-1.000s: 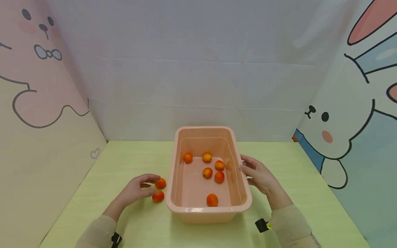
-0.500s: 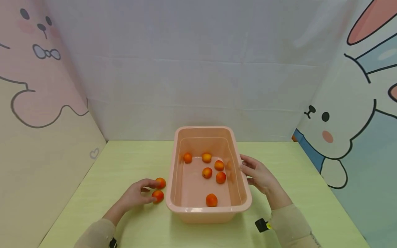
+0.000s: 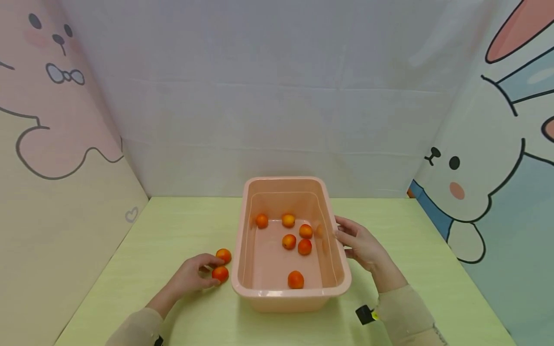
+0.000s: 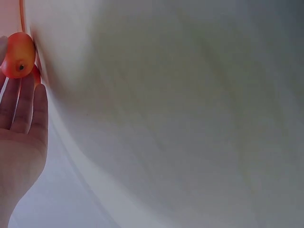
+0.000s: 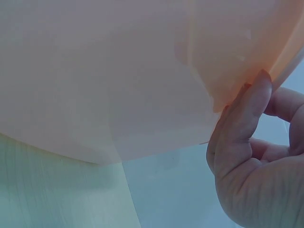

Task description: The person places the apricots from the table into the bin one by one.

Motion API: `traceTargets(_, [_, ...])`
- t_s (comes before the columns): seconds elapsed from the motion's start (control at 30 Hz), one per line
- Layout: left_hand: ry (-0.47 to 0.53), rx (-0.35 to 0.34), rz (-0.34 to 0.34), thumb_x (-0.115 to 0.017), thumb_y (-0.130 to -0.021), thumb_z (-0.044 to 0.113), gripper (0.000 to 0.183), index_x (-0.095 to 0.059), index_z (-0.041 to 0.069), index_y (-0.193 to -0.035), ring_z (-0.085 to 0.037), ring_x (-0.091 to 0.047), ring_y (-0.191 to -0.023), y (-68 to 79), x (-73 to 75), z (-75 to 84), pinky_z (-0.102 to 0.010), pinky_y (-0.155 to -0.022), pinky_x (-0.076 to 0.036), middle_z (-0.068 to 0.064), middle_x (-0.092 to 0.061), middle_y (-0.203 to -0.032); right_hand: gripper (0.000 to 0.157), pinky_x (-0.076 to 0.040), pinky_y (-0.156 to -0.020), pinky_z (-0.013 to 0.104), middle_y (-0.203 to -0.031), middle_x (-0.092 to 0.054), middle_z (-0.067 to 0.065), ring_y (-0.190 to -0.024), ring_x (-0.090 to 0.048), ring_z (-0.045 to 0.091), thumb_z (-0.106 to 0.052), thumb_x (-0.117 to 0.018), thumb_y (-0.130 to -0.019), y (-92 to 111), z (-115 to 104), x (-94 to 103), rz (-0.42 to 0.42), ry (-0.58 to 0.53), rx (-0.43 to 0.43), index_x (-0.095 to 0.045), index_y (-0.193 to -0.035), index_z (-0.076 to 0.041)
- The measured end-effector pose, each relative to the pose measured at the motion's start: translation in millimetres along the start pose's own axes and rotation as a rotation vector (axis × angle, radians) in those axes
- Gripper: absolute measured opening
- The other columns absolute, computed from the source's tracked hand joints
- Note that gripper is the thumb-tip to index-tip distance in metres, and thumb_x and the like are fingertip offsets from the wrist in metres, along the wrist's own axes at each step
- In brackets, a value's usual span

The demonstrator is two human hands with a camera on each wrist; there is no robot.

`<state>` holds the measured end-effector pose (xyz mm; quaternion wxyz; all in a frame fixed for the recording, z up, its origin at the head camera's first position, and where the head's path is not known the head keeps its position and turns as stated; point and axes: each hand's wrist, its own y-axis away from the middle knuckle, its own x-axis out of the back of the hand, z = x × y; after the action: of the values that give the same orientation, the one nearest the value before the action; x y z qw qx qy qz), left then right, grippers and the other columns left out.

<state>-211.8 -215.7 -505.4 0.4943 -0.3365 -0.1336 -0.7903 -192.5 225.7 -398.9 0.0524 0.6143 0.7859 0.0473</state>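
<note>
My left hand point(image 3: 192, 276) is at the nearer of two small orange fruits on the table, left of the pink plastic tub point(image 3: 277, 305). Its thumb and fingers curl round this nearer fruit point(image 3: 220, 274); in the left wrist view the fruit point(image 4: 20, 56) shows a dark stem spot. The farther fruit point(image 3: 223, 255) lies just beyond the fingertips. On the tub's right side, my right hand point(image 3: 363, 245) holds the rim, thumb and fingertips at its edge. The right wrist view shows those fingers point(image 5: 237, 128) curled against the tub's outer wall point(image 5: 142, 85).
Several more orange fruits, one of them point(image 3: 295, 279) near the front wall, lie spread on the tub's floor. The tub stands on a pale green table point(image 3: 182, 221). A white wall point(image 3: 277, 115) closes off the back, with printed cartoon panels point(image 3: 476, 192) at both sides.
My left hand has come slightly nearer and lower, its fingers moving from the farther fruit to round the nearer one. The right hand and tub stay put; one fruit inside wobbles slightly.
</note>
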Motion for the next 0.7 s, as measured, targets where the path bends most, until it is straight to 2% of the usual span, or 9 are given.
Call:
traceTargets(0.2, [-0.054, -0.032, -0.007, -0.082, -0.069, 0.014, 0.037, -0.066, 0.012, -0.102, -0.014, -0.056, -0.086, -0.4, -2.8, -0.4, -0.027, -0.074, -0.051, 0.005, -0.063, -0.098, 0.055, -0.054, -0.073, 0.034, -0.109, -0.049, 0.014, -0.091, -0.058, 0.02, -0.015, -0.052, -0.095, 0.1, 1.0, 0.8, 0.002, 0.005, 0.003, -0.028, -0.143, -0.002])
traceTargets(0.3, [-0.044, -0.014, -0.02, -0.081, -0.069, 0.013, 0.036, -0.065, 0.016, -0.101, -0.011, -0.056, -0.086, -0.3, -3.4, -1.3, -0.026, -0.074, -0.051, 0.008, -0.062, -0.097, 0.055, -0.054, -0.074, 0.035, -0.111, -0.048, 0.016, -0.093, -0.058, 0.022, -0.015, -0.052, -0.095, 0.1, 1.7, 1.0, 0.003, 0.008, 0.002, -0.028, -0.143, -0.002])
traceTargets(0.43, [-0.023, -0.024, -0.022, -0.081, -0.07, 0.01, 0.036, -0.065, 0.019, -0.101, -0.011, -0.057, -0.086, 1.0, -3.6, -2.0, -0.026, -0.074, -0.052, 0.008, -0.061, -0.098, 0.056, -0.054, -0.074, 0.037, -0.112, -0.048, 0.016, -0.093, -0.059, 0.023, -0.015, -0.052, -0.095, -0.3, 2.4, 1.1, -0.001, -0.007, 0.007, -0.028, -0.143, -0.001])
traceTargets(0.7, [0.031, -0.012, 0.038, -0.079, -0.071, 0.009, 0.034, -0.065, 0.016, -0.102, -0.015, -0.058, -0.09, 1.1, 5.2, 3.6, -0.025, -0.074, -0.053, 0.002, -0.061, -0.103, 0.056, -0.054, -0.073, 0.037, -0.111, -0.048, 0.016, -0.093, -0.06, 0.023, -0.014, -0.052, -0.095, -0.1, 2.7, 1.2, -0.014, -0.023, 0.017, -0.026, -0.144, -0.001])
